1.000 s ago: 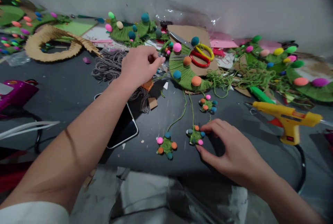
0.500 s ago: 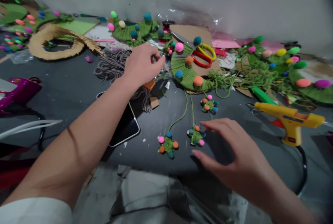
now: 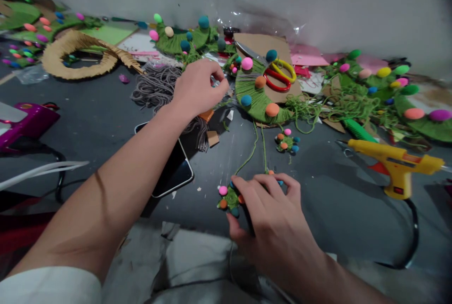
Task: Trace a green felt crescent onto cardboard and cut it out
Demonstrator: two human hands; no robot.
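While the left hand (image 3: pixel 199 88) keeps its grip pinched on something too small to tell, at 9 o'clock of the green wreath (image 3: pixel 257 99), the right hand (image 3: pixel 271 219) lies loosely spread over a pom-pom ornament (image 3: pixel 228 198). That ornament sits on the table (image 3: pixel 106 120), at 6 o'clock of the wreath.

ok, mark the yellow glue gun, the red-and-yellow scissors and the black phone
yellow plastic hot glue gun (image 3: pixel 399 159), head view, on its barrel.
red-and-yellow-handled metal scissors (image 3: pixel 277 89), head view, on the red handle loop.
black flat smartphone (image 3: pixel 176 170), head view, on the bare screen.
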